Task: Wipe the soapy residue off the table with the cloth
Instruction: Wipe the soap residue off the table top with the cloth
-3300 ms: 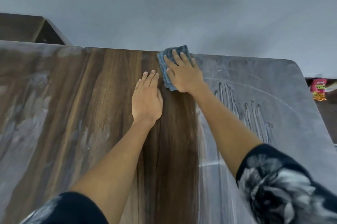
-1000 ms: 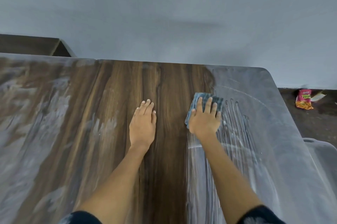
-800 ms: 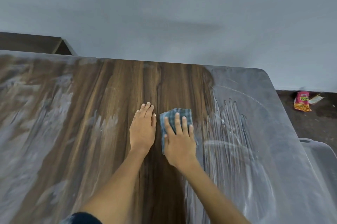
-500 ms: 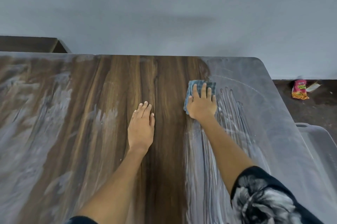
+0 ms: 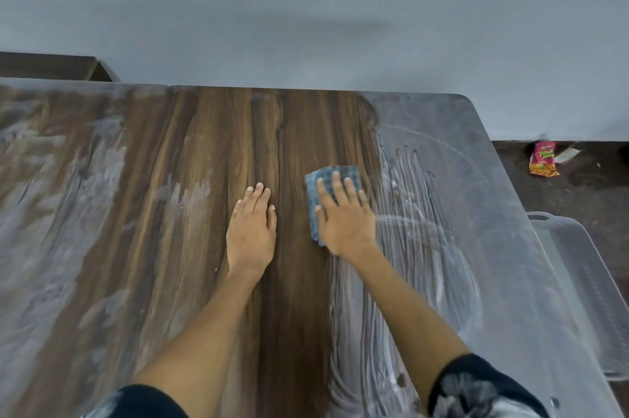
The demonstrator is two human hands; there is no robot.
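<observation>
I see right hand [image 5: 345,216] flat, grip wide, pressing cloth [image 5: 332,179] at frame centre on worktop [image 5: 204,145]; soapy film [image 5: 425,213] right of it. Left hand [image 5: 252,230] flat, grip wide, empty.

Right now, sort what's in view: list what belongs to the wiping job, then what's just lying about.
For the job: cloth, right hand pressing it, left hand flat on the table, soapy residue.

Lying about: snack packet on the floor, plastic tub beside the table.
</observation>
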